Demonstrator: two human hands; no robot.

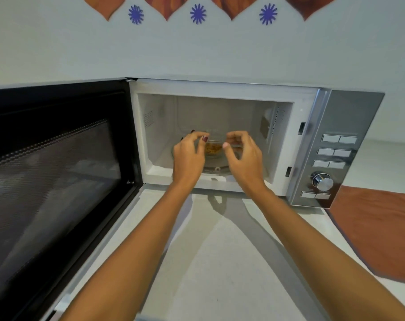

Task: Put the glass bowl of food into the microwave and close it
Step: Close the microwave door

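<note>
A small glass bowl of yellowish food [213, 149] sits on the glass turntable [214, 169] inside the open microwave [220, 89]. My left hand [188, 156] is at the bowl's left side and my right hand [242, 156] at its right side, both reaching into the cavity. The fingers of both hands are curled and apart, with the tips right by the bowl's rim. They do not seem to clasp it. The microwave door [55, 172] is swung wide open to the left.
The control panel [333, 154], with buttons and a knob [323, 181], is on the microwave's right side. A rust-coloured cloth [379, 230] lies on the pale counter [220, 262] to the right. A decorated wall stands behind.
</note>
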